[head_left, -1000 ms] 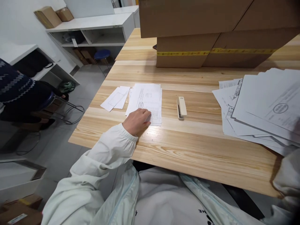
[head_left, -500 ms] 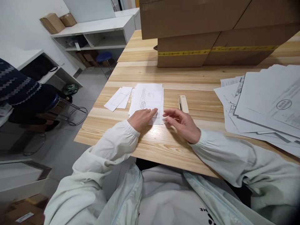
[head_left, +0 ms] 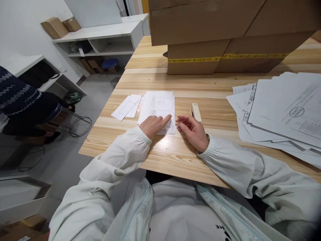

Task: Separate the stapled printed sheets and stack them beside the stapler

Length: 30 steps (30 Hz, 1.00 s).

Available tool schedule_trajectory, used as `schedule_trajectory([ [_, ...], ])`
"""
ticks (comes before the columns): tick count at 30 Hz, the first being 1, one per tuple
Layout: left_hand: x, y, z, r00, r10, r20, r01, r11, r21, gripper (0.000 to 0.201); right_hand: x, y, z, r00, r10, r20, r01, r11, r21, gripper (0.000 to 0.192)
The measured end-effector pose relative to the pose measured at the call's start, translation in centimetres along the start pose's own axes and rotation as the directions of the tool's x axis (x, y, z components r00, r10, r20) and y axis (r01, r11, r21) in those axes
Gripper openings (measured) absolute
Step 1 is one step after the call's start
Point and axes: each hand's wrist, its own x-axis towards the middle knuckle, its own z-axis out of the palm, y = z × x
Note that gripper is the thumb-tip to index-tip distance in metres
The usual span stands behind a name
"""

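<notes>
My left hand [head_left: 155, 126] lies flat with its fingers out on the lower part of a small stack of printed papers [head_left: 160, 100]. The top sheet bears an oval black stamp. Beside the stack's right edge, my right hand [head_left: 193, 132] rests on its side on the table, fingers loosely curled and a little apart from the thumb, with nothing visible in them. Just beyond it stands a cream stapler [head_left: 196, 112], partly covered by the hand. Left of the stack are two small white slips [head_left: 126, 106], one overlapping the other.
Large cardboard boxes [head_left: 195, 47] with yellow tape stand at the back of the wooden table [head_left: 120, 140]. A fanned pile of papers [head_left: 276, 110] lies on the right. A person [head_left: 17, 100] sits on a stool at the left. A blue stool [head_left: 109, 63] stands behind.
My right hand has shifted slightly and its fingers have drawn in a little. My left hand stays on the papers. The view has tilted slightly.
</notes>
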Motion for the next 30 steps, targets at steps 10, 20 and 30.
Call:
schedule_trajectory([
  [10,0.1,1.1,0.8,0.989,-0.098,-0.110,0.102,0.994,0.033,0.037,0.0,0.4,-0.2,1.000,-0.016,0.023,0.018,0.998,-0.060,0.029],
  [20,-3.0,3.1,2.5,0.765,-0.106,-0.635,0.035,0.992,-0.123,0.026,-0.2,-0.4,0.0,0.999,0.049,0.011,-0.049,0.998,0.048,0.048],
  [30,-4.9,5.1,3.3,0.909,-0.417,-0.025,-0.024,0.009,-1.000,0.021,-0.4,-0.9,-0.6,0.998,-0.024,0.052,0.031,0.991,-0.133,0.042],
])
